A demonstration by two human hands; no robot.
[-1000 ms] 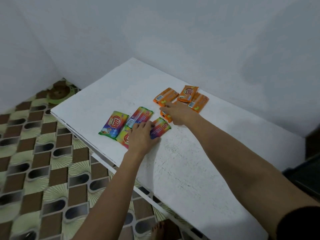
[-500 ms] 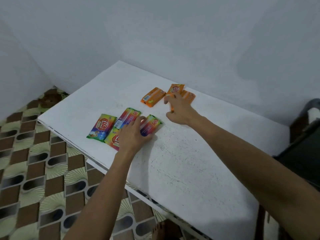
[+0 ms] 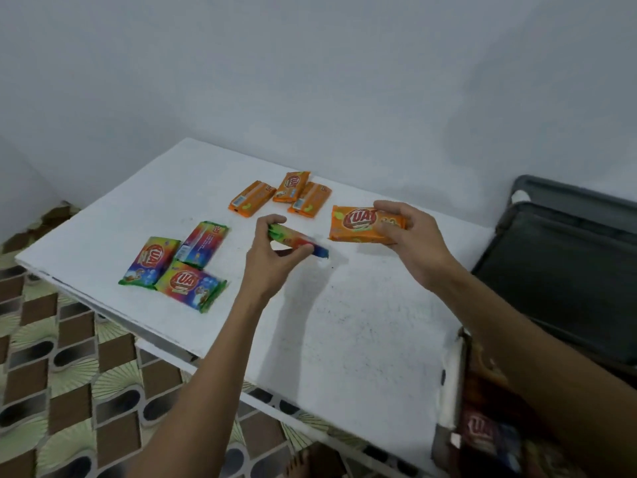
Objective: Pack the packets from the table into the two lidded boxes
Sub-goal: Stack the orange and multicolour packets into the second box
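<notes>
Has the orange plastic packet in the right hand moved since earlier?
Yes: the held orange packet rose off the white table, rightward of three lying orange packets.

"KUAT" is printed on the orange packet (image 3: pixel 358 225) and the nearest rainbow packet (image 3: pixel 189 283)

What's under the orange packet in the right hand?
Only bare white table shows around the orange packet, which the right hand pinches by its right end. The patch of table directly behind it is covered.
</notes>
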